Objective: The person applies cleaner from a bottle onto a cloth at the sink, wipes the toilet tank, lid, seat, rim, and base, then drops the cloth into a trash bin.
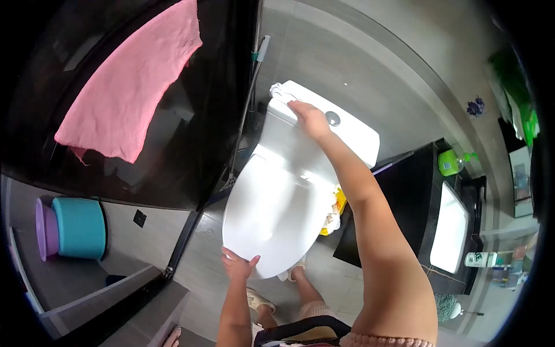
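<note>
Toilet with closed lid, seen from above. The toilet lid (272, 214) lies flat over the bowl at the middle of the view, the cistern (352, 136) behind it against the wall. The left hand (238, 267) touches the lid's front edge, thumb spread from the fingers and nothing enclosed. The right hand (312, 120) is laid on the cistern, fingertips just beside a bunched white cloth (280, 91); whether they grasp any of it cannot be told. The flush button (332, 118) lies to the other side of this hand.

Progress, as judged: the lid is down and the hands are placed at front and back; how much of the handling is complete, and how much is left, the view does not settle.

Surroundings: a yellow bag (341, 202) beside the bowl, a white basin (450, 231) at right, a pink towel (133, 81) over a dark panel and a teal bucket (81, 227) at left.
</note>
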Motion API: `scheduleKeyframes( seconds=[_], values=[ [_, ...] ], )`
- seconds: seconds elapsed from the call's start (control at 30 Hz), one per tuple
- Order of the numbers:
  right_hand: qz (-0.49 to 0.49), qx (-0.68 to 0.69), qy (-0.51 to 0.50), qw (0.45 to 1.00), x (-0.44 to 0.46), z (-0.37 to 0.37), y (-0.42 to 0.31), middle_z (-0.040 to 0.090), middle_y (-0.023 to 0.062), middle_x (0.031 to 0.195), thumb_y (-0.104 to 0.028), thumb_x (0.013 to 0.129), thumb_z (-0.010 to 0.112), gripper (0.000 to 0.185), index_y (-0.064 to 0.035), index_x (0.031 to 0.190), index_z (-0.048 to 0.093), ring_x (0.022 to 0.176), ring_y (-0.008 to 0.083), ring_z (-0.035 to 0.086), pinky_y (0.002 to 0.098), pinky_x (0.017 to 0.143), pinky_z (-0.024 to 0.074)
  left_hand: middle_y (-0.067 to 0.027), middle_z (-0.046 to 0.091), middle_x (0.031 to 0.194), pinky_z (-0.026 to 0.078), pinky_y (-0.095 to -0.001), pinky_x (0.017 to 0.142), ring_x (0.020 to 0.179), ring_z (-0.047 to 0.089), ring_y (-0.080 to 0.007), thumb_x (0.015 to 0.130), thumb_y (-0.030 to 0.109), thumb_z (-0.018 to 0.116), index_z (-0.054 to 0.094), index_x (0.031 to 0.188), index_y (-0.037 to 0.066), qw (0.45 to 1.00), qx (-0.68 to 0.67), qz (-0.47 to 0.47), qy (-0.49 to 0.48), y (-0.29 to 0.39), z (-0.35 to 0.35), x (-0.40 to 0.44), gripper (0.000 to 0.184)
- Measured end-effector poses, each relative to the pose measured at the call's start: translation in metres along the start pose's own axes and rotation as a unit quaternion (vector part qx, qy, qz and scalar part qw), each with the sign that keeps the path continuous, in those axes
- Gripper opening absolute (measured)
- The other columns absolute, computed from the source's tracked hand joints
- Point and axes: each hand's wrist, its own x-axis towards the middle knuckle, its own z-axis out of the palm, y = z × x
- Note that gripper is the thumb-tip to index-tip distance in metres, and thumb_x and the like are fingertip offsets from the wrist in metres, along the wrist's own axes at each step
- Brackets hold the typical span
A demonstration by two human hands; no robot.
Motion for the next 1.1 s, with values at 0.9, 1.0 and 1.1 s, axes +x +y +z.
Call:
scheduleKeyframes(
  seconds=[0.9, 1.0, 1.1],
  values=[
    [0.071, -0.167, -0.135, 0.974, 0.000, -0.028, 0.034, 0.034, 0.0200, 0.156, -0.049, 0.101, 0.040, 0.069, 0.0012, 0.147, 0.036, 0.145, 0.0333, 0.031, 0.0459, 0.119, 0.0236, -0.0389, 0.007, 0.152, 0.029, -0.0512, 0.116, 0.141, 0.022, -0.0512, 0.054, 0.056, 0.092, -0.013, 0.154, 0.003, 0.997, -0.063, 0.021, 0.024, -0.017, 0.023, 0.018, 0.154],
    [0.119, -0.170, -0.126, 0.970, -0.040, -0.069, 0.054, 0.038, 0.0222, 0.152, -0.048, 0.100, 0.043, 0.067, 0.0022, 0.145, 0.039, 0.142, 0.0345, 0.035, 0.0457, 0.118, 0.0254, -0.0376, 0.006, 0.153, 0.030, -0.0493, 0.116, 0.141, 0.022, -0.0503, 0.055, 0.052, 0.093, -0.013, 0.154, 0.004, 0.999, -0.040, -0.014, -0.006, -0.009, 0.016, 0.016, 0.153],
    [0.148, -0.166, -0.088, 0.971, -0.101, -0.106, 0.086, 0.044, 0.0245, 0.147, -0.044, 0.099, 0.049, 0.064, 0.0036, 0.141, 0.044, 0.138, 0.0369, 0.041, 0.0460, 0.116, 0.0295, -0.0381, 0.008, 0.152, 0.031, -0.0502, 0.115, 0.139, 0.026, -0.0513, 0.056, 0.052, 0.092, -0.013, 0.153, 0.002, 0.999, -0.037, -0.010, -0.004, -0.004, 0.010, 0.013, 0.152]
  ],
)
